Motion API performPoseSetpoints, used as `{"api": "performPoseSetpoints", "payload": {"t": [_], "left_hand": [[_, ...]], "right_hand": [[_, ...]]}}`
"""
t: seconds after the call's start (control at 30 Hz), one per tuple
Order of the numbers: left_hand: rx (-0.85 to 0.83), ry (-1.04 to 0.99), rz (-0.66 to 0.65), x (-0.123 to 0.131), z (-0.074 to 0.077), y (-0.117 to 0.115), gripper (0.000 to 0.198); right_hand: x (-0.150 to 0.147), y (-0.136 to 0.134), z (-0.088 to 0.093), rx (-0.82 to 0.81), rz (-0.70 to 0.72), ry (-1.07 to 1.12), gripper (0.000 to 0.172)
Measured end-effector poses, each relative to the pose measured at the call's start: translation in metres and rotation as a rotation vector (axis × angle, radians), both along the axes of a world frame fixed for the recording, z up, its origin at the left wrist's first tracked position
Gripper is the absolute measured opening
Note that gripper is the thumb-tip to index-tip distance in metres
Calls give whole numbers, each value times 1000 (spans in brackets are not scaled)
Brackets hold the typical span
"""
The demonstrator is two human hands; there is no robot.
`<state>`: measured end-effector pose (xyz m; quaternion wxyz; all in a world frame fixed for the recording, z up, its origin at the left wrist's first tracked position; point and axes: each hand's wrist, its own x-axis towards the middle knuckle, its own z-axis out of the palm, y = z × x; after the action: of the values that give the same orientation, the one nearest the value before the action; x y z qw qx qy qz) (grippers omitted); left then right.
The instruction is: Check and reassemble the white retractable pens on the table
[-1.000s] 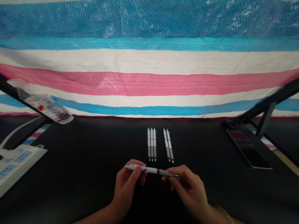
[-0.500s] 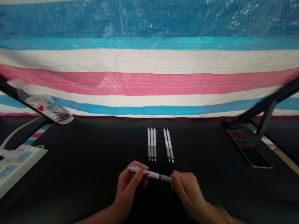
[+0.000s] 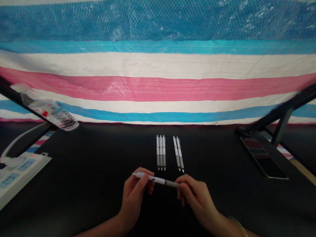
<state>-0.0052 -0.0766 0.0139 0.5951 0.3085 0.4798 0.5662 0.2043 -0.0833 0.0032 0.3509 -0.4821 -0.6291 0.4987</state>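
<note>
A white pen (image 3: 159, 180) with a grey grip is held level between both hands, above the near part of the black table. My left hand (image 3: 134, 191) pinches its clip end between thumb and fingers. At the other end, the fingers of my right hand (image 3: 195, 192) are closed on the grey grip, hiding the tip. Beyond the hands lie three similar pens (image 3: 161, 152) side by side, tips toward me. Two more pens (image 3: 178, 154) rest just right of them, slightly slanted.
On the right of the black table (image 3: 98, 158) lies a phone (image 3: 264, 158) beside a black support bar (image 3: 278, 112). A white power strip (image 3: 22, 174) with a plug sits at left, and a clear bottle (image 3: 50, 112) is behind it. A striped sheet (image 3: 158, 89) hangs at the back.
The held pen has shifted slightly left and away from me with my left hand. My right hand's fingers have changed position around the grip end. The lying pens stay in place.
</note>
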Motion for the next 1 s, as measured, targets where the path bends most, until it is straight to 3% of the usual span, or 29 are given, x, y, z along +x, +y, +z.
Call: {"api": "performPoseSetpoints", "payload": {"t": [0.17, 0.3, 0.47, 0.63, 0.77, 0.83, 0.9, 1.0], "left_hand": [[-10, 0, 6, 0, 0, 1, 28], [-19, -3, 27, 0, 2, 2, 29], [-7, -7, 21, -1, 0, 1, 28], [-6, -16, -1, -1, -2, 0, 27], [1, -16, -9, -2, -3, 1, 26], [1, -17, -13, -2, -3, 1, 27], [-9, -15, -34, -2, -3, 2, 29], [-21, -13, -66, -2, -2, 3, 31]], "right_hand": [[-2, -2, -1, 31, -55, -18, 25], [1, -1, 1, 52, 68, -97, 40], [0, 1, 2, 64, -24, -87, 23], [1, 1, 7, 116, 98, -163, 40], [1, 1, 13, 120, 81, -145, 27], [1, 1, 13, 122, 69, -154, 34], [1, 1, 11, 69, 82, -131, 46], [1, 1, 8, -157, 112, 7, 56]]}}
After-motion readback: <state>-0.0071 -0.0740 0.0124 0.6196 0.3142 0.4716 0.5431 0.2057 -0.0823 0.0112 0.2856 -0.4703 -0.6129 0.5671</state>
